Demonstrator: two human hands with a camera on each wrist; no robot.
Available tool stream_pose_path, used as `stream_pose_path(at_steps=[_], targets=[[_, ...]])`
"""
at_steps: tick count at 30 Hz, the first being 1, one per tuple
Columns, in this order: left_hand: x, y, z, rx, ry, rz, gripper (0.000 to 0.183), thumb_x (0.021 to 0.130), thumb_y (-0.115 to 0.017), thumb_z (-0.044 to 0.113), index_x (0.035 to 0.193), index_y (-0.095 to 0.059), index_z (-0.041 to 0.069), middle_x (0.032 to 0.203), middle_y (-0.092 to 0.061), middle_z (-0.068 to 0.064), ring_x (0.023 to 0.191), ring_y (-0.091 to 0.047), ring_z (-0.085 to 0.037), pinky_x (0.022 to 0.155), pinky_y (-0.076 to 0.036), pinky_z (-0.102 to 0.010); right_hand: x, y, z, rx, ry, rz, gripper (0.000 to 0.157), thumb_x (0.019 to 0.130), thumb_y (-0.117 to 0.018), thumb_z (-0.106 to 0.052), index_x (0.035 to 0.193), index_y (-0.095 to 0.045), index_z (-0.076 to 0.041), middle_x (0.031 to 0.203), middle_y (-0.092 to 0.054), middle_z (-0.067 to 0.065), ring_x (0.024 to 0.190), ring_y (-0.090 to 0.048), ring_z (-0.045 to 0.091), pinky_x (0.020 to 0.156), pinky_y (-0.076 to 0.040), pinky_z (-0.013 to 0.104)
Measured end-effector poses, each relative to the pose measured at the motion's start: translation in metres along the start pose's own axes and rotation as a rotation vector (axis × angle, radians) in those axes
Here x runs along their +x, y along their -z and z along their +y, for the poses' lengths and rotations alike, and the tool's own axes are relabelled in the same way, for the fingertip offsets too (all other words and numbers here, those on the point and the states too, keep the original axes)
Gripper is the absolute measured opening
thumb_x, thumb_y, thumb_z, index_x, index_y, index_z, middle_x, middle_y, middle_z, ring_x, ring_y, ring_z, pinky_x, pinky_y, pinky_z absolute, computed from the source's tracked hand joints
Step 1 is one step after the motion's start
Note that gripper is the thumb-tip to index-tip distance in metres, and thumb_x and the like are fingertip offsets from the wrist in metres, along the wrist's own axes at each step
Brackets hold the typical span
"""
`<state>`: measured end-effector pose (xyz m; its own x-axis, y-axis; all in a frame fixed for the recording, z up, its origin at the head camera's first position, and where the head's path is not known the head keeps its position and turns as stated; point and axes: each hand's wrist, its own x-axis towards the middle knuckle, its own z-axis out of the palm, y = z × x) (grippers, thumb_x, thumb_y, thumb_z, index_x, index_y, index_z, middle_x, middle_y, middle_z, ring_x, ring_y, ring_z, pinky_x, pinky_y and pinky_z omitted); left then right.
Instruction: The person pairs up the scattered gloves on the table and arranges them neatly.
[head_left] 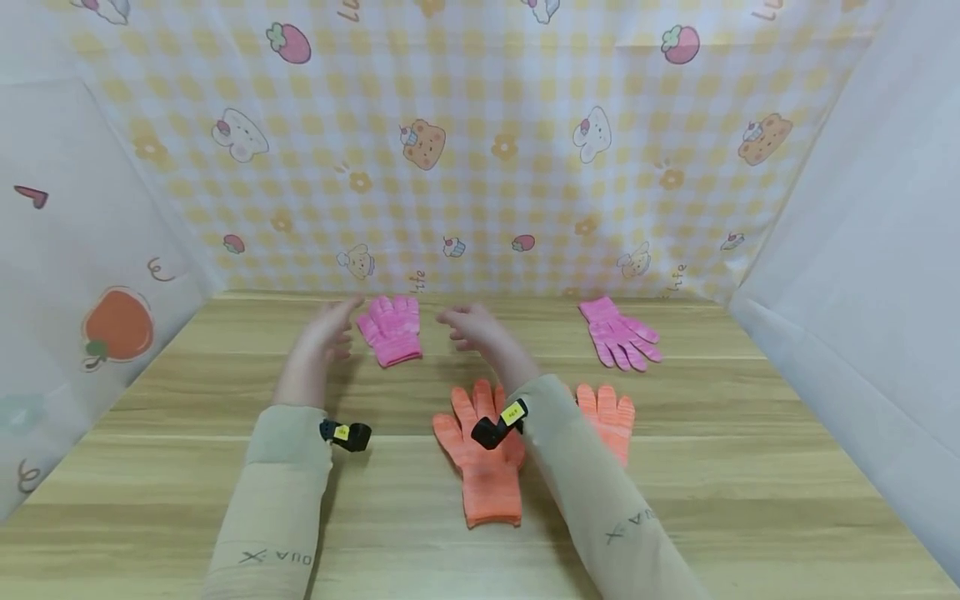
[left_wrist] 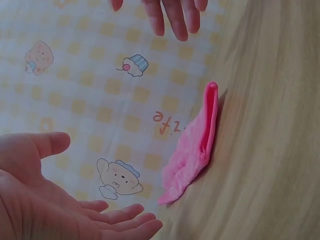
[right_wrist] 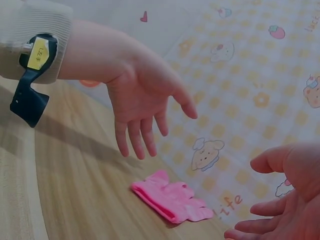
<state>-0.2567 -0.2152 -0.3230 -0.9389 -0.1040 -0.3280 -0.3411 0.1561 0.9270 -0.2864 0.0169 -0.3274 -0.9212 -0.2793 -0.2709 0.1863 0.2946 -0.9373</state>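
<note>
A pink knitted glove lies at the back of the table, its cuff toward the front. My left hand hovers just left of it, fingers loosely spread and holding nothing. On the other side of the glove is my right hand, also bare of any object, its fingers relaxed. In the left wrist view, the cuff opening of the pink glove shows between the two hands. A second pink glove lies at the back right, fingers toward the front. An orange glove lies palm-down under my right forearm, which partly covers it.
Another orange glove lies to the right, partly hidden by my right sleeve. Behind the wooden table hangs a yellow checked cloth. White cloth walls stand at both sides.
</note>
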Motion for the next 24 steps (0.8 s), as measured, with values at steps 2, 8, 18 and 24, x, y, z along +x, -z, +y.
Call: stream_pose_path(at_steps=[2,8,18,24], targets=[[0.002,0.000,-0.002,-0.013,0.011,-0.003,0.085,0.097,-0.045,0.048,0.153,0.003,0.005,0.152,-0.010,-0.030,0.137,-0.018,-0.045,0.108,-0.026,-0.053,0.003,-0.002,0.003,0.023,-0.014,-0.020,0.052,0.095,-0.059,-0.026,0.138,-0.046,0.000,0.139,-0.046,0.019,0.123,-0.048,0.034,0.096,-0.046,0.040],[0.006,0.001,-0.005,-0.040,0.054,-0.007,0.081,0.099,-0.043,0.044,0.152,0.003,0.004,0.153,-0.008,-0.030,0.138,-0.017,-0.045,0.108,-0.027,-0.052,0.010,-0.008,0.010,0.100,-0.058,-0.059,0.054,0.096,-0.059,-0.024,0.140,-0.042,0.003,0.106,-0.051,0.015,0.092,-0.054,0.024,0.087,-0.048,0.035],[0.009,0.001,-0.008,-0.187,0.098,-0.033,0.078,0.100,-0.041,0.040,0.153,0.007,0.010,0.153,0.000,-0.031,0.139,-0.012,-0.044,0.104,-0.032,-0.056,0.013,-0.013,0.016,0.128,-0.102,-0.122,0.065,0.096,-0.058,-0.027,0.147,-0.028,0.000,0.142,-0.034,0.029,0.124,-0.045,0.037,0.098,-0.044,0.041],[0.013,0.000,-0.008,-0.274,0.140,-0.032,0.080,0.099,-0.044,0.039,0.153,0.008,0.014,0.155,0.000,-0.027,0.140,-0.011,-0.040,0.105,-0.030,-0.056,0.017,-0.017,0.016,0.142,-0.112,-0.117,0.069,0.096,-0.058,-0.027,0.149,-0.023,0.000,0.141,-0.036,0.030,0.125,-0.045,0.038,0.097,-0.045,0.040]])
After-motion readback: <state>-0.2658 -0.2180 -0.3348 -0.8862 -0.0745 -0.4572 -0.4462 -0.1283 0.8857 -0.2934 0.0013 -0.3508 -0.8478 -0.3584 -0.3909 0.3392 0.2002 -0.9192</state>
